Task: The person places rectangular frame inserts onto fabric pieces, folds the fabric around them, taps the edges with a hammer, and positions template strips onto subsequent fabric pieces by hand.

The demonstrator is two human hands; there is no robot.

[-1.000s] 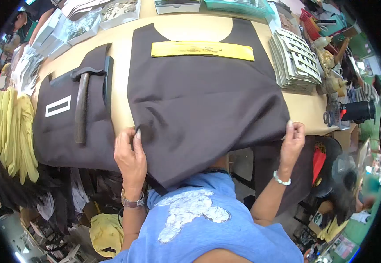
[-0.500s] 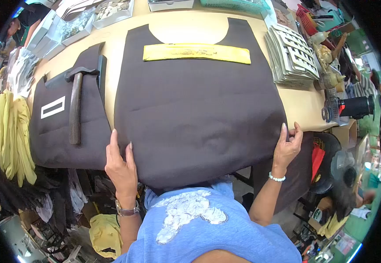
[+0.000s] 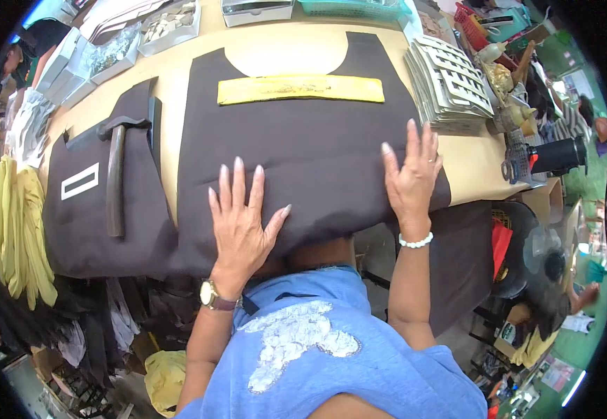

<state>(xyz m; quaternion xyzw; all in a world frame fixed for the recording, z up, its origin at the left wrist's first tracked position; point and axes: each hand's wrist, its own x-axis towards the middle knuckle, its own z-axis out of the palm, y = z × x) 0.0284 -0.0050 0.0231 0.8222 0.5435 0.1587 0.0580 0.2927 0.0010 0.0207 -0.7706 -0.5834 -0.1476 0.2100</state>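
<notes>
A dark brown fabric panel (image 3: 303, 167) with a scooped neckline lies spread over the table, its near edge hanging toward my lap. Flat on its lower left part rests my left hand (image 3: 242, 220), fingers spread. My right hand (image 3: 413, 178) lies open on the right side of the same panel, fingers pointing away from me. Across the panel's top sits a yellow strip (image 3: 300, 89) with worn marks. Neither hand grips anything. At left, a hammer (image 3: 117, 174) lies on another dark fabric piece (image 3: 73, 223), beside a white rectangular frame (image 3: 80, 181).
A stack of cream slotted pieces (image 3: 450, 84) stands at the right back. Boxes of small parts (image 3: 170, 28) line the far edge. Yellow cloths (image 3: 10, 223) hang at left. A black cylinder (image 3: 558, 155) is at far right, and a person (image 3: 41, 45) sits at upper left.
Both hands have moved from the panel's side edges onto its surface, with fingers now spread flat. The panel's near edge has shifted slightly, and the view has moved a little.
</notes>
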